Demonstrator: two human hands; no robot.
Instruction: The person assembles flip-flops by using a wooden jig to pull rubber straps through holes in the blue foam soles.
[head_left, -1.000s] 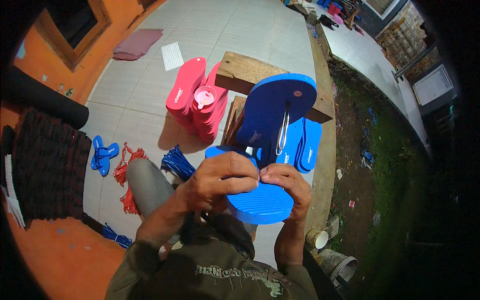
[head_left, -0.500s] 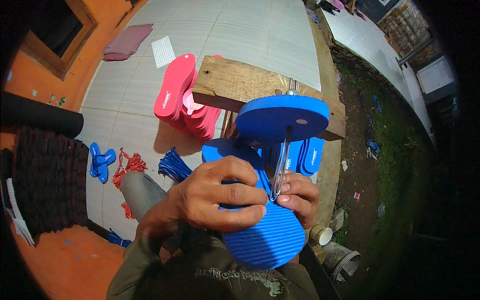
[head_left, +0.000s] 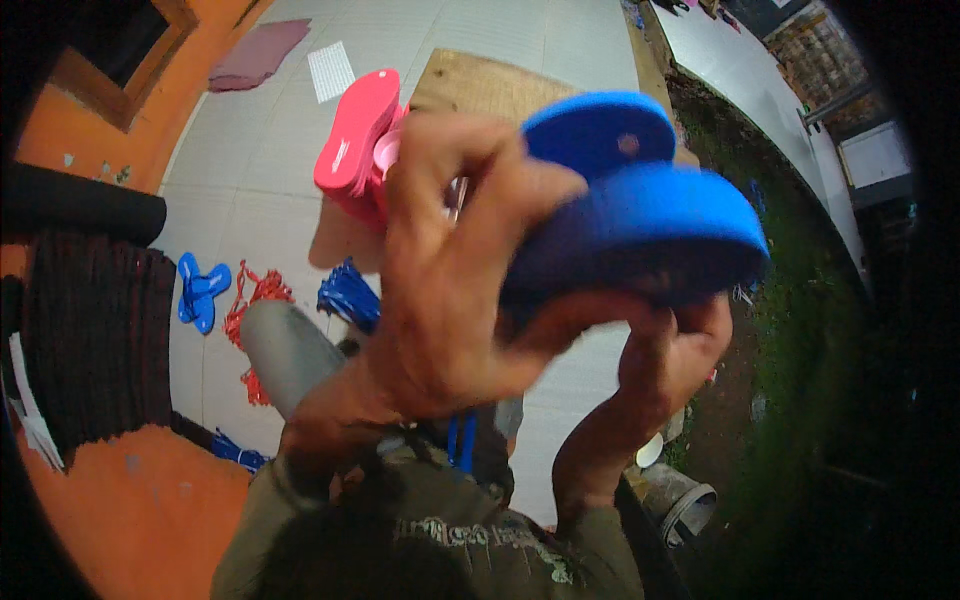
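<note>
Head view | blue foam sole (head_left: 640, 235) raised close at centre, gripped by both hands | left hand (head_left: 450, 270) wraps its 9 o'clock edge, right hand (head_left: 670, 350) pinches from 6 o'clock | likely light, soft, bendy; hold by edges | pink soles (head_left: 355, 140) at 11 o'clock, wooden board (head_left: 480, 85) at 12.

A blue foam sole (head_left: 640, 235), thick and oval, is lifted close to the camera, tilted, edge-on. A second blue sole (head_left: 598, 130) with a small hole shows just behind it.
</note>
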